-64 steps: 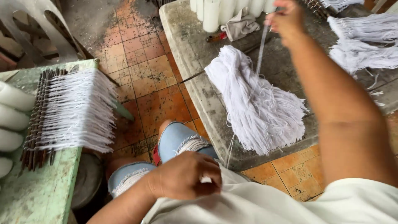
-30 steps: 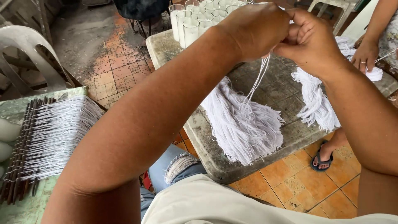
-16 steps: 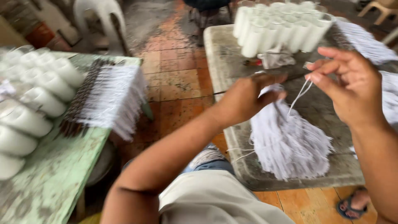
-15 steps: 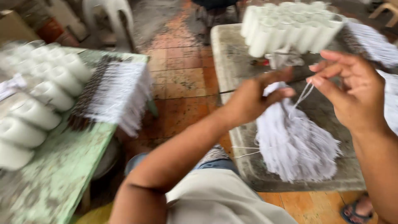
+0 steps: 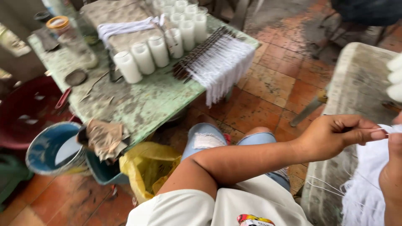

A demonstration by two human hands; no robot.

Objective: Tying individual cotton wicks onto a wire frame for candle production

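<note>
Swung leftward now, I see my left hand (image 5: 335, 136) pinching thin white strings (image 5: 379, 129) taut toward my right hand (image 5: 393, 167), its grip unclear at the edge, bundle (image 5: 364, 188) just below both.

The view has swung left: the green table (image 5: 138, 104) now fills it, both hands pushed to the right edge.
</note>
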